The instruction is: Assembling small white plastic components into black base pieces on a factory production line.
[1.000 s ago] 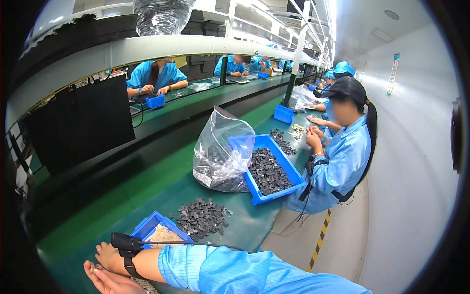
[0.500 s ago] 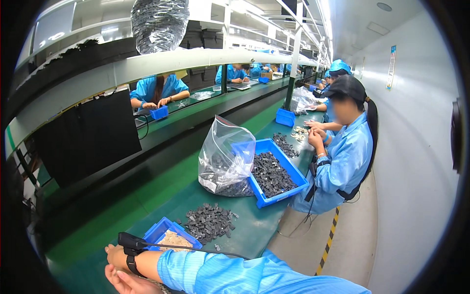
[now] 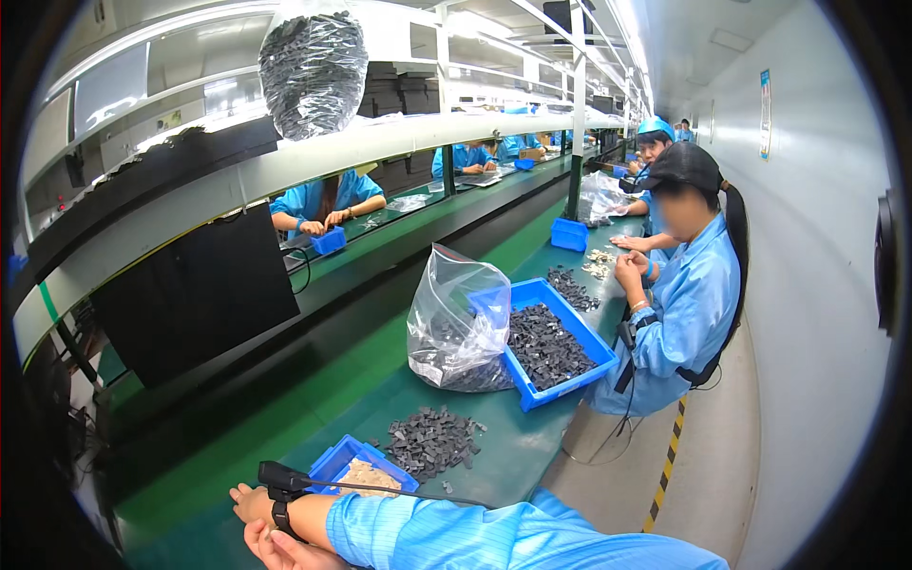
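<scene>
At the lower edge my right hand [image 3: 249, 503] reaches left from a light blue sleeve, a black strap and small black device [image 3: 282, 494] on its wrist. Its fingers are partly covered. Just in front of it, my left hand [image 3: 290, 551] has thumb and fingers bent together; whatever lies between them is too small to make out. Nearest both hands is a small blue tray [image 3: 334, 463] with pale beige pieces [image 3: 369, 477]. A heap of small black parts [image 3: 432, 444] lies behind it on the green table [image 3: 513, 456].
A clear plastic bag [image 3: 456, 323] with dark parts leans against a larger blue tray [image 3: 608, 359] of black pieces. A co-worker [image 3: 689, 275] in blue sits to the right. Beyond the table are a dark panel [image 3: 195, 304] and a white rail [image 3: 399, 133] under a hanging full bag [image 3: 313, 76].
The view has shifted, so the table and trays appear farther right and lower. My left thumb and fingers have come closer together. My right arm still lies beside the small tray.
</scene>
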Action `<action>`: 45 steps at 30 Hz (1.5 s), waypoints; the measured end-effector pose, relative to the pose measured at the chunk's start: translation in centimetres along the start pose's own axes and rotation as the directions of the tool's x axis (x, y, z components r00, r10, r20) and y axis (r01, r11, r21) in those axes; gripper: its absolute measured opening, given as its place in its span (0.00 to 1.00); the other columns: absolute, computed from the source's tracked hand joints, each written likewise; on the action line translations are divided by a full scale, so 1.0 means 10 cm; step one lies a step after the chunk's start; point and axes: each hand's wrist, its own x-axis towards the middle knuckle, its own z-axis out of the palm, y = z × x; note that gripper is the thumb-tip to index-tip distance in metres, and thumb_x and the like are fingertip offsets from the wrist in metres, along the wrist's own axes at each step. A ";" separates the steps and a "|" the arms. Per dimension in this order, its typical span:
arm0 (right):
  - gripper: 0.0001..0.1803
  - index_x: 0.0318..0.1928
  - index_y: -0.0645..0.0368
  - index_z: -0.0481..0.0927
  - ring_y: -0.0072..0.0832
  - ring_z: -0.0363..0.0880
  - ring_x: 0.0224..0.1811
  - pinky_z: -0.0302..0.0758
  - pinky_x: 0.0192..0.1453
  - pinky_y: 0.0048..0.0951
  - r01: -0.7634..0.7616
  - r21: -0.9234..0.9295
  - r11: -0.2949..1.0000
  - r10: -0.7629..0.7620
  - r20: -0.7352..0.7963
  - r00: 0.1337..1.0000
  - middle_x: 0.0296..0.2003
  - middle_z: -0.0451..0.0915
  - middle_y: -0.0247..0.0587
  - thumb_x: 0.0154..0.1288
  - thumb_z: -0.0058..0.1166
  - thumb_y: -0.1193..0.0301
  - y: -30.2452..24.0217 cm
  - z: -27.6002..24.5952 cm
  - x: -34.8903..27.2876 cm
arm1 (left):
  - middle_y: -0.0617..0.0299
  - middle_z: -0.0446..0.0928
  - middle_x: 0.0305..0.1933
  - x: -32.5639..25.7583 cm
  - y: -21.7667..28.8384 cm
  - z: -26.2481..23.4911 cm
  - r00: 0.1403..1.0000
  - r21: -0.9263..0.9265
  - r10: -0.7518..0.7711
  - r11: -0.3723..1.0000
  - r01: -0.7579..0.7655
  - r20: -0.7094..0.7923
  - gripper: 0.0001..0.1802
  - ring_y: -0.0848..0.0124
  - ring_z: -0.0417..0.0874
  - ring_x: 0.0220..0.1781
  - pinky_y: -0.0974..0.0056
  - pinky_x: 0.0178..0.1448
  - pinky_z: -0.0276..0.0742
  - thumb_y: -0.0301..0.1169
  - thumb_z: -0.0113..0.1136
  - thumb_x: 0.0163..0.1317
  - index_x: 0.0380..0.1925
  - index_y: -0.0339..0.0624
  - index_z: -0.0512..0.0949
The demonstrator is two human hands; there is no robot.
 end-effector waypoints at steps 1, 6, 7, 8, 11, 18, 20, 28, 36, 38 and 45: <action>0.29 0.63 0.60 0.72 0.44 0.56 0.74 0.74 0.62 0.41 -0.048 0.022 0.999 0.048 -0.008 0.999 0.74 0.52 0.47 0.60 0.56 0.68 0.10 0.01 0.04 | 0.46 0.78 0.47 -0.05 -0.01 0.04 1.000 0.023 -0.014 1.000 0.014 0.005 0.10 0.54 0.80 0.47 0.54 0.57 0.74 0.23 0.54 0.68 0.40 0.22 0.77; 0.16 0.45 0.59 0.85 0.42 0.74 0.61 0.78 0.53 0.40 -0.040 0.002 0.999 0.040 -0.037 0.999 0.57 0.76 0.50 0.53 0.59 0.73 -0.11 -0.36 -0.17 | 0.44 0.78 0.48 -0.03 -0.25 -0.13 0.999 0.069 0.000 0.998 0.003 -0.037 0.09 0.58 0.79 0.45 0.58 0.49 0.75 0.23 0.56 0.67 0.38 0.22 0.77; 0.16 0.45 0.59 0.85 0.42 0.74 0.61 0.78 0.53 0.40 -0.047 0.004 0.999 0.047 -0.043 0.998 0.57 0.76 0.50 0.53 0.59 0.73 -0.04 -0.36 -0.16 | 0.44 0.78 0.48 -0.05 -0.29 -0.12 1.000 0.061 0.001 0.998 0.001 -0.031 0.09 0.58 0.79 0.45 0.58 0.49 0.75 0.23 0.56 0.67 0.38 0.22 0.77; 0.11 0.38 0.60 0.85 0.45 0.78 0.52 0.79 0.49 0.40 0.006 0.042 0.999 0.000 -0.136 0.991 0.47 0.80 0.51 0.51 0.58 0.75 0.02 -0.37 -0.17 | 0.44 0.78 0.47 -0.04 -0.28 -0.09 0.991 0.020 -0.117 0.993 0.119 -0.068 0.09 0.58 0.79 0.44 0.58 0.48 0.76 0.23 0.56 0.67 0.38 0.22 0.77; 0.04 0.21 0.63 0.81 0.53 0.80 0.30 0.77 0.35 0.45 0.248 0.199 0.948 -0.161 -0.373 0.914 0.25 0.80 0.56 0.39 0.59 0.78 0.04 -0.69 -0.38 | 0.45 0.79 0.45 0.03 -0.29 -0.08 0.995 0.112 0.031 0.994 -0.020 -0.093 0.11 0.58 0.80 0.41 0.59 0.46 0.77 0.25 0.57 0.67 0.36 0.22 0.77; 0.15 0.37 0.64 0.83 0.30 0.83 0.36 0.79 0.41 0.33 0.359 0.511 0.781 0.315 -0.819 0.480 0.31 0.83 0.44 0.51 0.65 0.67 0.97 -2.07 -2.15 | 0.47 0.79 0.43 -0.05 -0.32 -0.05 0.993 0.065 -0.060 0.996 0.066 -0.099 0.09 0.59 0.79 0.42 0.61 0.49 0.76 0.23 0.57 0.67 0.36 0.23 0.78; 0.22 0.47 0.68 0.78 0.29 0.82 0.40 0.80 0.43 0.32 0.587 0.583 0.562 0.504 -0.804 0.316 0.39 0.82 0.42 0.55 0.68 0.68 1.46 -2.18 -2.70 | 0.48 0.79 0.44 -0.09 -0.33 -0.04 0.991 0.044 -0.095 0.994 0.099 -0.091 0.09 0.60 0.79 0.42 0.62 0.49 0.76 0.23 0.56 0.67 0.37 0.23 0.78; 0.19 0.51 0.65 0.76 0.38 0.81 0.32 0.80 0.32 0.38 0.987 0.101 0.125 0.839 -0.541 -0.051 0.37 0.82 0.47 0.67 0.51 0.63 3.16 -2.00 -5.26 | 0.50 0.78 0.45 -0.03 -0.44 0.16 0.996 0.084 -0.088 0.993 0.085 0.032 0.08 0.62 0.79 0.42 0.62 0.50 0.76 0.23 0.55 0.68 0.39 0.25 0.78; 0.13 0.47 0.65 0.80 0.36 0.84 0.37 0.84 0.41 0.35 0.976 -0.080 0.203 0.894 -0.392 -0.218 0.39 0.84 0.46 0.68 0.50 0.71 3.39 -2.03 -5.98 | 0.52 0.78 0.43 -0.06 -0.52 0.15 0.990 0.140 -0.131 0.982 0.123 0.052 0.08 0.62 0.79 0.42 0.62 0.50 0.76 0.25 0.56 0.68 0.40 0.28 0.78; 0.12 0.46 0.64 0.80 0.35 0.85 0.37 0.84 0.40 0.35 0.972 -0.108 0.206 0.910 -0.343 -0.231 0.39 0.84 0.45 0.67 0.52 0.71 3.43 -2.09 -6.04 | 0.52 0.79 0.43 -0.07 -0.55 0.15 0.987 0.176 -0.149 0.975 0.138 0.054 0.08 0.62 0.79 0.42 0.62 0.50 0.76 0.25 0.56 0.68 0.40 0.28 0.78; 0.09 0.42 0.61 0.81 0.32 0.85 0.33 0.84 0.36 0.31 0.982 -0.032 0.188 0.897 -0.402 -0.185 0.36 0.85 0.42 0.67 0.54 0.69 3.50 -2.16 -6.05 | 0.51 0.79 0.42 -0.07 -0.65 0.13 0.989 0.200 -0.139 0.972 0.127 0.049 0.09 0.62 0.79 0.41 0.62 0.49 0.77 0.25 0.57 0.68 0.41 0.28 0.78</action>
